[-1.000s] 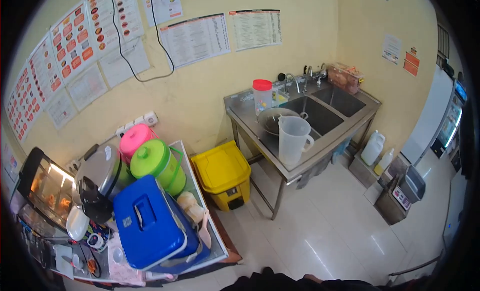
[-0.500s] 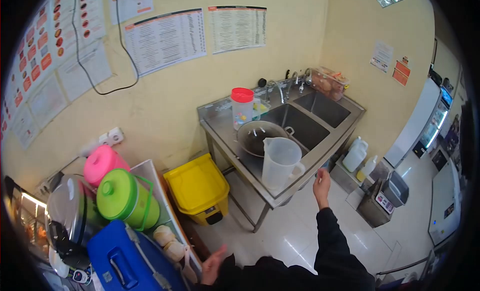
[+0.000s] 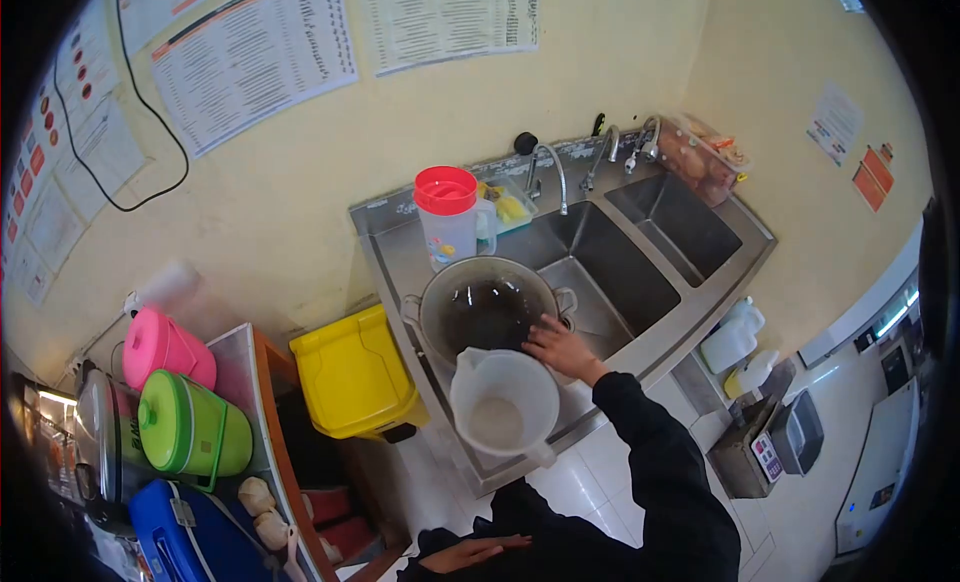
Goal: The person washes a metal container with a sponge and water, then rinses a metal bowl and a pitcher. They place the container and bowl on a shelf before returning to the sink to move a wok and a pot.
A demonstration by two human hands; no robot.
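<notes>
– While the right hand stretches into the middle of the frame, where does it land?
– It lands on the near rim of the metal pot, just where that rim meets the plastic jug. The fingers lie across the edge and point left. I cannot tell whether they clamp the rim or only rest on it.
– And where is the pot?
– It sits on the steel table, left of the sink, and looks dark and wet inside. I'd say it sits there because the surface is flat and close to the taps.
– What about the jug?
– It stands upright, mouth up, at the table's front edge just below the pot, with its handle toward the lower right, an easy side for that hand.
– And the other hand?
– The left hand is at the bottom centre with its fingers spread loose, holding nothing. It looks held out low for balance as the body leans in.
– What else is nearby?
– A red-lidded pitcher stands above the pot, and a yellow bin sits to the left, tucked beside the table.
</notes>
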